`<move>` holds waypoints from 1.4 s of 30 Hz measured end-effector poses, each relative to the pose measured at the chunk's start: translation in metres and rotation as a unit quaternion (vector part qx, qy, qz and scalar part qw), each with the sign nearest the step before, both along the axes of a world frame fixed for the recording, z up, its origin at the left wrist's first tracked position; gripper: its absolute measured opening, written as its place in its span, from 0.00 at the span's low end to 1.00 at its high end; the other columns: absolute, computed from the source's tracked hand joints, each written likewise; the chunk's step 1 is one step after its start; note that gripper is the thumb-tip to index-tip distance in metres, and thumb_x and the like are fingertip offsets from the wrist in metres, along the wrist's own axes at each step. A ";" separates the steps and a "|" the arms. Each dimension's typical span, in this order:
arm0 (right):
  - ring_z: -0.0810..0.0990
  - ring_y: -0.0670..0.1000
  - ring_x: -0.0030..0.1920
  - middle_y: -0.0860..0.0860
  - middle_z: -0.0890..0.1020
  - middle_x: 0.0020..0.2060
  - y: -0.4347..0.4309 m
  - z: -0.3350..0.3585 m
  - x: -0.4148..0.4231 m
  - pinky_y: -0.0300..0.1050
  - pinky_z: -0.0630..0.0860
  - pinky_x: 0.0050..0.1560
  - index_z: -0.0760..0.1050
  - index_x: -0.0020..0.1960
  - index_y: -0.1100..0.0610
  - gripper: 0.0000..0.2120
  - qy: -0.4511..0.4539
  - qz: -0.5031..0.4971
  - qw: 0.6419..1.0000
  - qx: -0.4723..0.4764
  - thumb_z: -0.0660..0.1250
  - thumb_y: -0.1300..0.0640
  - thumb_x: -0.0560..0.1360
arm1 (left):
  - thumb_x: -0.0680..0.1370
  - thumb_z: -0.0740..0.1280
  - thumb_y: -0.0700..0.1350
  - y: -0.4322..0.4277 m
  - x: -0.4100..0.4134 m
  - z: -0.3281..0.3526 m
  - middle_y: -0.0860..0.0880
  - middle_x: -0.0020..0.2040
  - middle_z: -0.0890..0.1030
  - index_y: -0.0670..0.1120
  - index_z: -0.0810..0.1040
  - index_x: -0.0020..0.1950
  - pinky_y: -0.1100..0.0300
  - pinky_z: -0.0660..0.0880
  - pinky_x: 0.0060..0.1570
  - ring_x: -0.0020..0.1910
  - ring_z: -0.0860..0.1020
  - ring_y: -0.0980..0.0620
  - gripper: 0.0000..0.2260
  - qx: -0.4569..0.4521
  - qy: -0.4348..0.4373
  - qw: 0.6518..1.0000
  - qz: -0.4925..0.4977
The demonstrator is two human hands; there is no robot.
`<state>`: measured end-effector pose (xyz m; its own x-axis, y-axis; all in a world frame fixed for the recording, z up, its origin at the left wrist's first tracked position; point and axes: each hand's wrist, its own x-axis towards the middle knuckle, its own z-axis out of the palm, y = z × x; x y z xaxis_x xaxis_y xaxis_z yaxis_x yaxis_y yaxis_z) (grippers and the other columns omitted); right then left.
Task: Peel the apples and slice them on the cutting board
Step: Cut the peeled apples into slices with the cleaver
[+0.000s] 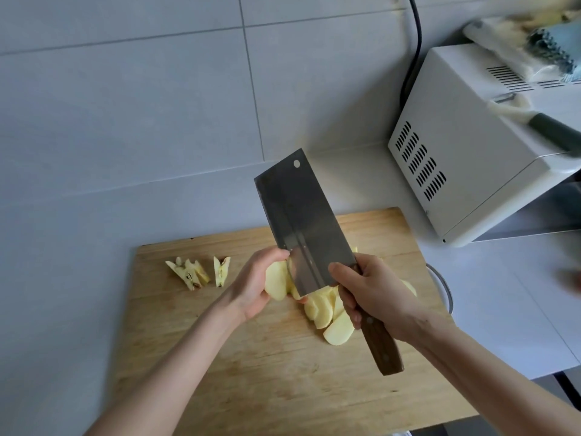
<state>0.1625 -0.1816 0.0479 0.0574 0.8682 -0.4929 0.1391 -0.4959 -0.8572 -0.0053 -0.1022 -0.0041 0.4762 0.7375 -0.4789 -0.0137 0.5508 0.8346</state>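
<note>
Wooden board (220, 372) lies on the pale surface (78, 278), and your two hands are above it. Your left hand (254, 284) is curled around one peeled apple piece (276, 283), held up off the board. Your right hand (374, 294) is wrapped tight around the brown handle of one big knife (301, 221). The wide grey blade points up and away from you, tilted, and its lower edge touches the apple piece in your left hand.

Just under your hands sits one pile of pale slices (330, 316). They overlap, so you cannot count them well; at least five show. The pile is on the right half of the board, and part of it hides behind your right hand.

Near the far left edge of the board lie core bits (191, 273), two clumps close together with seeds showing. They are well apart from the slices.

Most of the near part of the board is bare, and so is its left side in front of the cores. One white box-shaped machine (465, 158) stands on the surface just past the board's far right corner. A second knife (540, 124) lies on top of it, blurred. A round rim (443, 287) peeks out just beside the board's right edge.
</note>
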 end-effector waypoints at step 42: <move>0.71 0.48 0.21 0.53 0.73 0.27 0.085 -0.036 -0.090 0.40 0.72 0.24 0.71 0.41 0.58 0.08 -0.053 0.077 0.995 -0.023 0.56 0.61 0.76 | 0.74 0.51 0.70 0.025 -0.113 -0.026 0.34 0.53 0.79 0.43 0.78 0.57 0.48 0.77 0.30 0.43 0.80 0.35 0.34 -0.152 0.150 0.966 0.146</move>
